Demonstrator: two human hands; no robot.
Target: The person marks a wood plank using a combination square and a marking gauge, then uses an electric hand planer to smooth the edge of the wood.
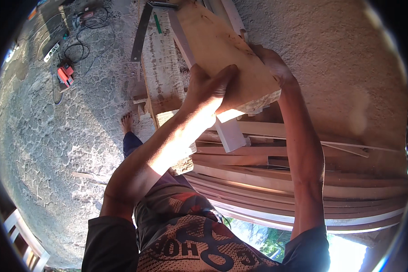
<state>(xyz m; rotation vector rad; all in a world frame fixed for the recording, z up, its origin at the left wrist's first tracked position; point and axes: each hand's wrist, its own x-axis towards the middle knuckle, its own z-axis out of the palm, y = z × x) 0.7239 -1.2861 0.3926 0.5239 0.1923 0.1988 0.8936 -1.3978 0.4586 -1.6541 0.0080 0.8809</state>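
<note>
A wide, light-coloured wooden board (226,43) lies tilted between my hands, its rough-cut end towards me. My left hand (206,88) is closed on the board's left edge, with the thumb across its top face and the fingers hidden underneath. On the opposite edge, my right hand (272,63) grips near the same end; its fingers are partly hidden. Left of the board, a metal carpenter's square (143,34) and a green pencil or marker (157,22) rest on the workbench beam (161,68). Beneath the board, a paler narrow piece of wood (231,134) sticks out.
Many long planks (276,181) are stacked at the right, between me and the rough wall (335,59). On the stony floor at left lie a red power tool (65,75), a power strip (52,52) and tangled black cords (79,51). My bare foot (127,122) stands beside the bench.
</note>
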